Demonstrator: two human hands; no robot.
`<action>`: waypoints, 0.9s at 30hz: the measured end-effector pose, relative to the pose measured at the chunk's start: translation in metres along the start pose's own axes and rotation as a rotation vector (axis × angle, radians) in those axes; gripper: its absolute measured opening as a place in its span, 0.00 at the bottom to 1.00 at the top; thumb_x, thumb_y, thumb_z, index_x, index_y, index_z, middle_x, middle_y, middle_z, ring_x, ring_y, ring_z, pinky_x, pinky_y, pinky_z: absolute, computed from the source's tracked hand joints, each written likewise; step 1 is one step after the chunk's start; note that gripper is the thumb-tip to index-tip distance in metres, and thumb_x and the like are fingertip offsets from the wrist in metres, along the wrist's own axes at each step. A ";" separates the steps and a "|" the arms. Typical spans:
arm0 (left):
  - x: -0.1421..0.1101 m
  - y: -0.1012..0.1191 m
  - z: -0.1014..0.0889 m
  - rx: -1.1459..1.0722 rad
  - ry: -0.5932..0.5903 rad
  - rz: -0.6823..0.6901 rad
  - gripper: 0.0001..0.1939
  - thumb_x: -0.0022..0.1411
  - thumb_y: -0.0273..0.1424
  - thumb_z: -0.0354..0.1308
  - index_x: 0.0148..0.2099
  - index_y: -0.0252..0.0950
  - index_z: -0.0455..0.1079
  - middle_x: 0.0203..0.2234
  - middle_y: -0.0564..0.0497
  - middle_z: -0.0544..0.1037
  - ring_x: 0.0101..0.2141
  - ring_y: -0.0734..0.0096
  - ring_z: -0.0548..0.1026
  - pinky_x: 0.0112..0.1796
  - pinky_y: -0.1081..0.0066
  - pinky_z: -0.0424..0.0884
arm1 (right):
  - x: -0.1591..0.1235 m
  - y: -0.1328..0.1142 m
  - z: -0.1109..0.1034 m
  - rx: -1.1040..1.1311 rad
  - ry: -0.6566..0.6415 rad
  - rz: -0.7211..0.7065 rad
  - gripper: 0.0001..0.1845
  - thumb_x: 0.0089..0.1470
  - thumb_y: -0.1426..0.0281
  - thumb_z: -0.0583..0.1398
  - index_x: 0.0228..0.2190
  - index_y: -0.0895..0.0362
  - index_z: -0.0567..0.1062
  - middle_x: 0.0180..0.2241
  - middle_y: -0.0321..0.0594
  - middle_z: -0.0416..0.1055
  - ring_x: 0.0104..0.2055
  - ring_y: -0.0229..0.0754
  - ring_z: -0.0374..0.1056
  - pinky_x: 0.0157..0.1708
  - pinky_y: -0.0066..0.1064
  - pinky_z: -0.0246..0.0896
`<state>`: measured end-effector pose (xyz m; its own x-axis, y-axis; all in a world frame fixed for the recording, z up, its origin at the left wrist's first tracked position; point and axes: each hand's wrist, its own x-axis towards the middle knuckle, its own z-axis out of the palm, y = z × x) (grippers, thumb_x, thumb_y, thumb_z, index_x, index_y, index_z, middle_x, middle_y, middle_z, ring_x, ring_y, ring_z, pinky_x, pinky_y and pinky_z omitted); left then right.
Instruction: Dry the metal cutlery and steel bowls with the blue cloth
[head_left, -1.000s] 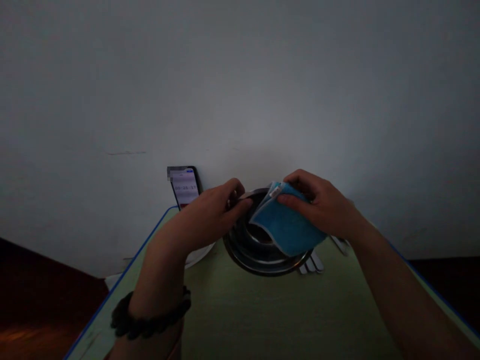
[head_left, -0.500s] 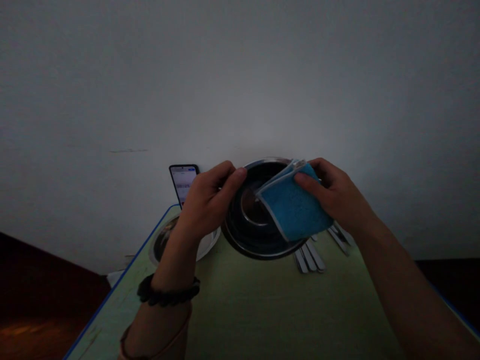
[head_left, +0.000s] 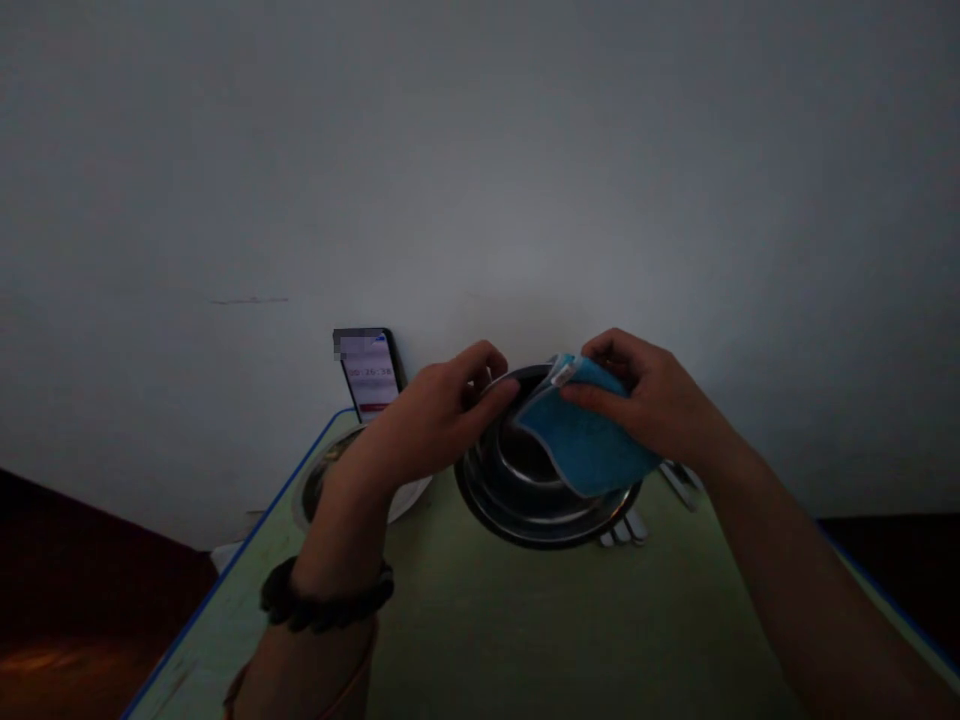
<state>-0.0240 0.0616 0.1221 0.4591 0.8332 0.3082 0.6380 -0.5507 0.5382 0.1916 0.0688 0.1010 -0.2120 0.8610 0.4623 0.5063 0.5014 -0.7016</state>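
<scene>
A shiny metal bowl (head_left: 525, 500) sits at the middle of the view, above the near part of the table (head_left: 525, 630), its opening turned up toward the camera; whether its base touches the tabletop cannot be told. A folded blue cloth (head_left: 600, 445) with a pale edge and a small white tag (head_left: 564, 372) lies across the bowl's right side, covering part of the rim and interior. The left hand (head_left: 442, 415) pinches the bowl's far left rim, thumb on the inner side and fingers curled behind. The right hand (head_left: 660, 400) grips the cloth between thumb and fingers — the fingertips behind it are hidden. Metal handles (head_left: 622, 530) stick out from under the bowl's lower right edge, and more metal cutlery (head_left: 681, 487) lies just below the right hand. Behind the left forearm, which wears a dark beaded bracelet (head_left: 330, 605), a round metal dish (head_left: 319, 475) is partly hidden. Beyond it a phone (head_left: 371, 375) leans against the grey wall (head_left: 480, 180) — its lit screen showing digits.
</scene>
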 end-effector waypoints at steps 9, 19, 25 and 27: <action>0.003 0.002 0.002 -0.017 0.189 0.026 0.14 0.61 0.38 0.48 0.26 0.35 0.59 0.17 0.58 0.60 0.21 0.79 0.59 0.21 0.77 0.54 | -0.002 -0.004 0.001 0.129 -0.012 0.070 0.16 0.49 0.55 0.57 0.33 0.54 0.67 0.30 0.35 0.68 0.31 0.36 0.64 0.29 0.29 0.58; 0.008 -0.009 0.000 -0.219 0.641 -0.195 0.17 0.59 0.40 0.49 0.22 0.37 0.55 0.15 0.58 0.57 0.17 0.80 0.57 0.18 0.77 0.54 | 0.002 0.011 0.013 0.382 0.171 0.230 0.15 0.51 0.55 0.55 0.32 0.54 0.64 0.27 0.32 0.61 0.29 0.34 0.58 0.26 0.27 0.55; -0.002 -0.016 -0.007 -0.029 0.093 -0.274 0.15 0.56 0.43 0.51 0.27 0.37 0.61 0.16 0.56 0.66 0.18 0.75 0.67 0.19 0.75 0.60 | -0.001 0.020 0.003 0.237 0.124 0.127 0.11 0.51 0.60 0.56 0.32 0.54 0.64 0.30 0.35 0.64 0.31 0.36 0.62 0.27 0.27 0.57; -0.003 -0.017 -0.008 0.078 -0.007 -0.268 0.14 0.56 0.44 0.50 0.33 0.37 0.64 0.22 0.52 0.72 0.22 0.71 0.71 0.22 0.73 0.63 | -0.001 0.018 0.000 0.149 0.052 0.087 0.11 0.52 0.61 0.56 0.34 0.54 0.65 0.32 0.36 0.66 0.33 0.37 0.63 0.29 0.28 0.58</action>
<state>-0.0412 0.0688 0.1179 0.2718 0.9494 0.1574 0.7830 -0.3132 0.5374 0.2011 0.0767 0.0874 -0.1270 0.8982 0.4208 0.3908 0.4352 -0.8111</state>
